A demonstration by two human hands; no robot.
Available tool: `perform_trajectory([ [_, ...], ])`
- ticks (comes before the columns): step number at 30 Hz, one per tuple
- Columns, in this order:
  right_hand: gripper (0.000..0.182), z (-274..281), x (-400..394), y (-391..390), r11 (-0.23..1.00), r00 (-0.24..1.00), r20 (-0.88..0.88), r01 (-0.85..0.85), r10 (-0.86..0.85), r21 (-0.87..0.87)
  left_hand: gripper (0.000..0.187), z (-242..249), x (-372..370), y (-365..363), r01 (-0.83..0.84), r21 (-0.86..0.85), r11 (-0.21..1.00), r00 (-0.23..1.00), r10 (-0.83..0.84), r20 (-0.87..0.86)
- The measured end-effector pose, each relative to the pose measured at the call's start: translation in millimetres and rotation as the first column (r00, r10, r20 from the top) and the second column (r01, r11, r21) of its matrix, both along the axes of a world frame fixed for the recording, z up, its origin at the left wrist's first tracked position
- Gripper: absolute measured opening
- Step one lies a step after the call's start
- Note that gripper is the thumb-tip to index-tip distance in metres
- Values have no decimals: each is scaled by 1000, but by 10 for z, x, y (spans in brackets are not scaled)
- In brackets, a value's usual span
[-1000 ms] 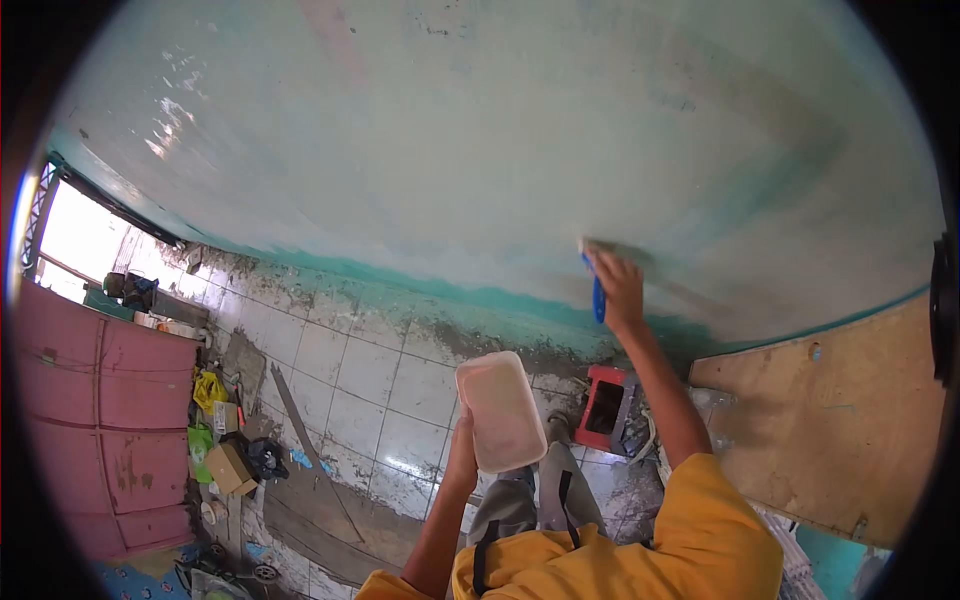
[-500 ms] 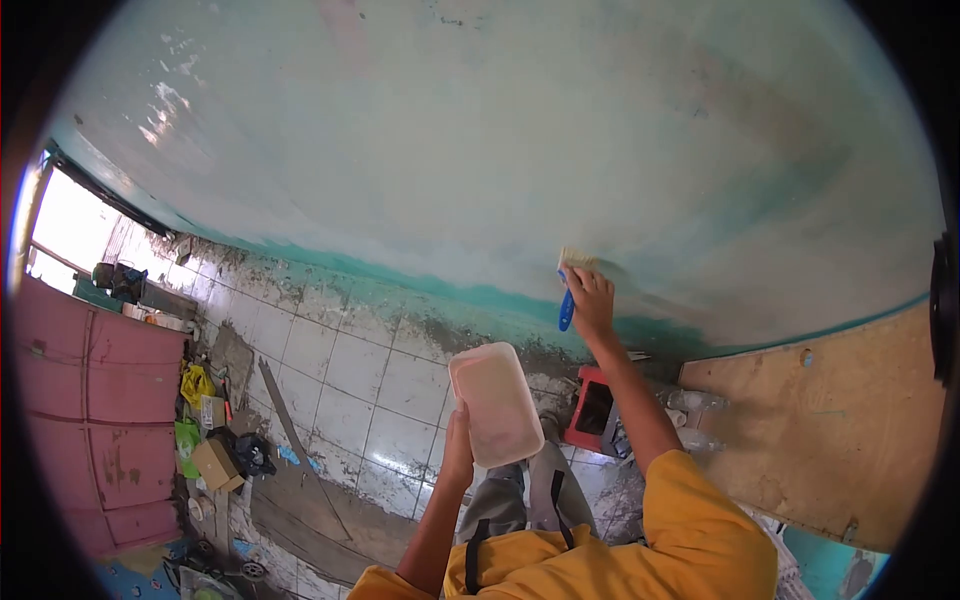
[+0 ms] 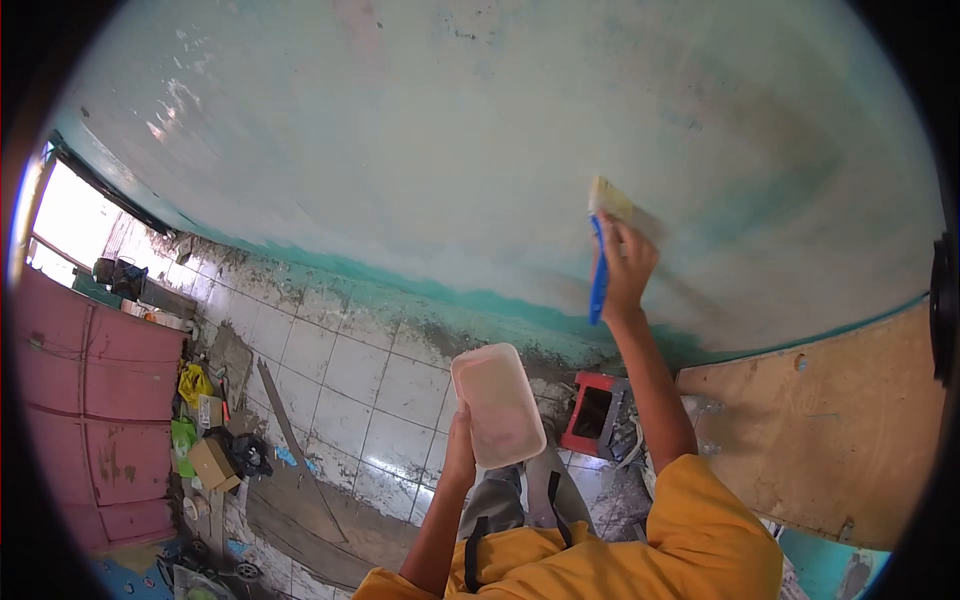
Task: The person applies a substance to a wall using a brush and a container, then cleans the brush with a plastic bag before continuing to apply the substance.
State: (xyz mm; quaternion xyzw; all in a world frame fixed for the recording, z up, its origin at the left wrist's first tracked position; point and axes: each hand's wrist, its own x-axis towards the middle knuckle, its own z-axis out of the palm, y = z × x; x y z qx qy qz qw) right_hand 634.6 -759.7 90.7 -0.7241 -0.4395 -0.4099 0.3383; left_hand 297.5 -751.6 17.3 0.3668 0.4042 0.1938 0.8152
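A paintbrush [image 3: 599, 275] with a blue handle and pale bristles is gripped in my right hand [image 3: 628, 262]. Its bristles are at the pale, teal-streaked wall [image 3: 450, 150], and whether they touch it I cannot tell. My left hand [image 3: 459, 450] holds a rectangular, pale plastic container [image 3: 498, 407] by its left side, over my legs. A thin layer of pinkish-white stuff seems to cover the container's inside.
A red and grey box-like object [image 3: 592, 412] stands on the tiled floor [image 3: 363, 358]. A wooden board [image 3: 820, 425] is at the right. Pink cabinet panels [image 3: 95, 400], a cardboard box [image 3: 213, 463], bags and a long strip [image 3: 295, 440] lie to the left.
My right hand has moved up and slightly right along the wall with the paintbrush. My left hand and the container have barely moved.
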Motion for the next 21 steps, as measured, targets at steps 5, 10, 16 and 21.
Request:
perform_trajectory([
  [5,44,-1342,3,18,886,992,-123,-45,-13,-461,72,-93,-46,-21,-31,-13,999,999,31,-31],
  [10,44,-1706,3,41,818,973,-231,-154,27,-554,69,-219,-255,60,112,-32,993,994,-112,11],
  [16,37,-279,29,113,955,999,-31,7,-17,-296,72,-26,-212,69,-27,-37,999,1000,28,6],
  [21,36,33,28,147,994,990,96,101,-104,43,74,-55,-178,117,-49,-54,997,998,51,34],
])
